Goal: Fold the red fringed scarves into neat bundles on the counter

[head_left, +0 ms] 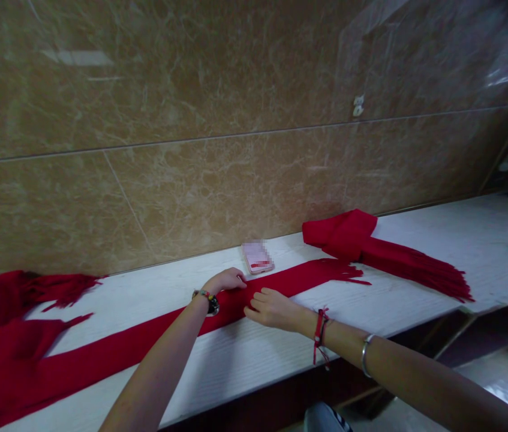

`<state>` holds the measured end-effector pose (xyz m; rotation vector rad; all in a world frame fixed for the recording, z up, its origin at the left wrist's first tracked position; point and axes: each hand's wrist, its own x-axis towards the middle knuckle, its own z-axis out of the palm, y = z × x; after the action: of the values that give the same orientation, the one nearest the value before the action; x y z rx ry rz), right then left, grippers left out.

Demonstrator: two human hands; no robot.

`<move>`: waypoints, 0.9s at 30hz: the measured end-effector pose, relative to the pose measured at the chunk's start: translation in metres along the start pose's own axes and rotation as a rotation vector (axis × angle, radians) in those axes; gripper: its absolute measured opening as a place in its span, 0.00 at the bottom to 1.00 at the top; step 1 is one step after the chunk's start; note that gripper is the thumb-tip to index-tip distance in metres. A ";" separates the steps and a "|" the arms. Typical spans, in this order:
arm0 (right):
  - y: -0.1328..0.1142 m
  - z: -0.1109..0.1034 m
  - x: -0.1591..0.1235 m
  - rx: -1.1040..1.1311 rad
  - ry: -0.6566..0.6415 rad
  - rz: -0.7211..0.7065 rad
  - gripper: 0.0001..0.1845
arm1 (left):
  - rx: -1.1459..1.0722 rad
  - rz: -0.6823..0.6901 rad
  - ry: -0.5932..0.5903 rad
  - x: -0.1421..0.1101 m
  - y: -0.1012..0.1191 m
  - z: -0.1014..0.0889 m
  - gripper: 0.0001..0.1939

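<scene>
Hands meet almost knuckle to knuckle over one red scarf (231, 309) — the left hand (229, 280) bent at its upper edge, the right hand (276, 309) with fingers curled in over its middle. From where I stand I cannot tell whether either one pinches the wool-like cloth or merely rests on it. The scarf lies flat directly beneath both, its long axis slanting from lower left to upper right along the counter (258, 357); the right hand is nearer the fringed end, the left nearer the long run of plain cloth. That cloth looks soft and matte, a smooth band that breaks into thin, loose tassels. A beaded bracelet (211, 302) circles the left wrist, a red cord bracelet (319, 330) the right, with a silver bangle (365, 355) farther up that forearm. Just beyond the left fingertips sits a phone (258, 259). To the right lies a folded scarf (343, 234), thick and layered, its fringe trailing; to the left, a rumpled red heap (11, 324) — all on white, wood-grained boarding against a glossy, veined brown marble wall (191, 192)
</scene>
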<state>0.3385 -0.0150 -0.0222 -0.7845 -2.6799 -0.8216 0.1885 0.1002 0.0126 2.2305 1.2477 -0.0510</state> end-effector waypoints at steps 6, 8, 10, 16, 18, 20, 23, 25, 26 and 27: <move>0.003 0.008 -0.003 0.060 -0.022 -0.071 0.10 | 0.056 -0.033 0.012 -0.007 -0.003 -0.001 0.15; 0.005 0.006 -0.005 0.091 -0.044 -0.072 0.09 | 0.084 -0.029 0.060 -0.017 -0.006 0.001 0.19; 0.006 0.003 -0.007 0.112 -0.066 -0.037 0.09 | 0.140 0.022 0.152 -0.034 -0.012 0.009 0.24; 0.008 0.008 -0.021 0.183 -0.079 0.082 0.11 | 0.426 0.150 0.266 -0.095 -0.039 0.046 0.25; 0.010 0.010 -0.025 0.209 -0.070 0.123 0.12 | 0.459 0.114 0.226 -0.107 -0.041 0.052 0.24; 0.011 0.011 -0.024 0.235 -0.072 0.152 0.12 | 0.470 0.091 0.195 -0.110 -0.039 0.052 0.25; 0.007 0.008 -0.012 0.301 -0.042 0.196 0.14 | 0.447 0.082 0.189 -0.102 -0.034 0.049 0.24; 0.001 0.006 -0.002 0.353 -0.028 0.255 0.17 | 0.448 0.087 0.249 -0.094 -0.032 0.051 0.23; -0.003 0.006 0.002 0.379 -0.044 0.291 0.20 | 0.459 0.087 0.288 -0.091 -0.033 0.053 0.23; -0.006 0.006 0.004 0.408 -0.081 0.323 0.23 | 0.474 0.081 0.324 -0.089 -0.033 0.056 0.23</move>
<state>0.3316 -0.0136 -0.0285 -1.1129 -2.5567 -0.1620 0.1256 0.0170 -0.0230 2.7827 1.4257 0.0542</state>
